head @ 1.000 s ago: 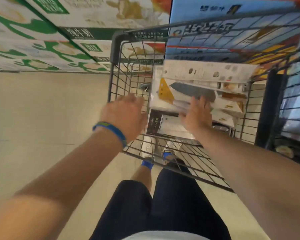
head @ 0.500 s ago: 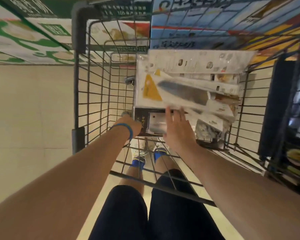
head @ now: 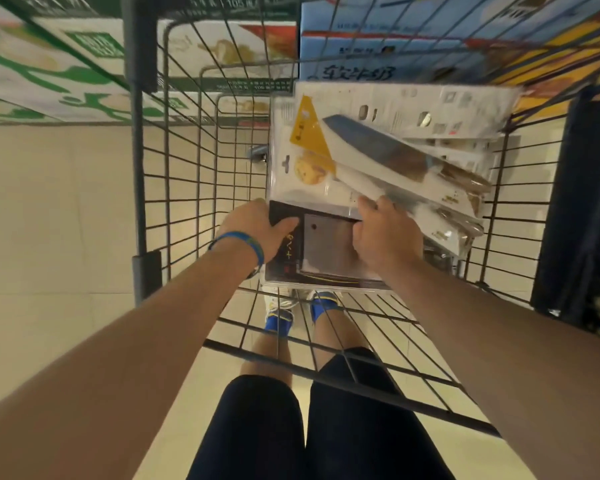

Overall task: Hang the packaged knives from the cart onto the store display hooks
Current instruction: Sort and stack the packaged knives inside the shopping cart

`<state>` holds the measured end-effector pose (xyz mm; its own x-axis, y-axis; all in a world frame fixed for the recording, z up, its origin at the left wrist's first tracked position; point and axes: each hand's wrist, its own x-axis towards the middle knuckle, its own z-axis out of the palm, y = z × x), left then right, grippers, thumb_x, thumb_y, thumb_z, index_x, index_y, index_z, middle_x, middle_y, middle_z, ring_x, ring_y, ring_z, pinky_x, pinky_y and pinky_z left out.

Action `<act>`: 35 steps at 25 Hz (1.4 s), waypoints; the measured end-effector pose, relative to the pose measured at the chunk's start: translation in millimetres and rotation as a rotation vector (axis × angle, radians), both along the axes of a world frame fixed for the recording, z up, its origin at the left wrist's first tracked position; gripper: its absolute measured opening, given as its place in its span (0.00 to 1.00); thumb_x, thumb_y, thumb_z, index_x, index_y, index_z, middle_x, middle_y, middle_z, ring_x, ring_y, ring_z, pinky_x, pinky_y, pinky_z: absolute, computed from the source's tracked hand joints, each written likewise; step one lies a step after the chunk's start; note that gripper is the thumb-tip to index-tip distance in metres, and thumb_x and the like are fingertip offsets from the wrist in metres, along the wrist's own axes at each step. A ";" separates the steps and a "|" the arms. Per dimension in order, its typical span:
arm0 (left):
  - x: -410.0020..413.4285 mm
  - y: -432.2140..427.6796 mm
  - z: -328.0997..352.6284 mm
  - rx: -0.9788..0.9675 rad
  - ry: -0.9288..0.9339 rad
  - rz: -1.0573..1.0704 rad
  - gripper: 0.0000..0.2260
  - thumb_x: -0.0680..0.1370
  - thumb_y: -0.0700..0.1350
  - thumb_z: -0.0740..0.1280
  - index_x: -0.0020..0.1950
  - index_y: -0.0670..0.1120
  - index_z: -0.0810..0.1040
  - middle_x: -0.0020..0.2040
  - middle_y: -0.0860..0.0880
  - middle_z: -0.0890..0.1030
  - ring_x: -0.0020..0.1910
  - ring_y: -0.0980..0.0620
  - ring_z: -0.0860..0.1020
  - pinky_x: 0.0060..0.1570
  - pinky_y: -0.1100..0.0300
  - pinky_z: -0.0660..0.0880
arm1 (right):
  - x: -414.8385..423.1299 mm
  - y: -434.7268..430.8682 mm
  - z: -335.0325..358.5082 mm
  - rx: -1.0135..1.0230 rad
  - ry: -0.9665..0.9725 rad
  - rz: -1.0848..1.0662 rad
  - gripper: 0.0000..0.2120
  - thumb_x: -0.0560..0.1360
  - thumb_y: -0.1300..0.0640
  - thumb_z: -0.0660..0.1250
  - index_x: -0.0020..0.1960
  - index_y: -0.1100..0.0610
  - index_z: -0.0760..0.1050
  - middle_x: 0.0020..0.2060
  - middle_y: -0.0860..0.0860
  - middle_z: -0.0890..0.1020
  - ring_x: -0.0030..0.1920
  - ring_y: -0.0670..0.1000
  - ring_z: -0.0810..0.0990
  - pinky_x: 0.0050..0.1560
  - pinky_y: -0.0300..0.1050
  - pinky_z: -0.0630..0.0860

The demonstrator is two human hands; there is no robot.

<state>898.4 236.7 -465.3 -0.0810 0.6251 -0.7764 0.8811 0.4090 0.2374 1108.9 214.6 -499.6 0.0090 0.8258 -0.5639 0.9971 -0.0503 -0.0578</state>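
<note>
**Both hands on the dark pack**

Left hand [head: 257,226] curls over the dark cleaver pack [head: 321,252] at its left edge; right hand [head: 383,237] presses its right side, fingers closed. The pack lies nearest in the cart [head: 174,188], under the stacked knife packs [head: 378,147], long axis running away from the person.

Beige tile floor [head: 49,220]; stacked printed cartons [head: 49,74] along far edge.
</note>
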 end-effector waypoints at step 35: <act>-98.9 -36.6 214.9 0.691 0.043 0.184 0.14 0.73 0.60 0.64 0.59 0.65 0.72 0.45 0.53 0.84 0.46 0.42 0.83 0.50 0.39 0.80 | -31.9 36.6 4.9 0.086 -0.247 0.147 0.28 0.69 0.49 0.78 0.63 0.59 0.73 0.48 0.56 0.85 0.49 0.56 0.83 0.46 0.48 0.77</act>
<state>799.5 200.1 -250.4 -0.2540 0.9459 -0.2019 0.8266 0.3207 0.4625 1077.0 251.2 -494.7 0.0136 0.8728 -0.4879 0.9777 0.0908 0.1896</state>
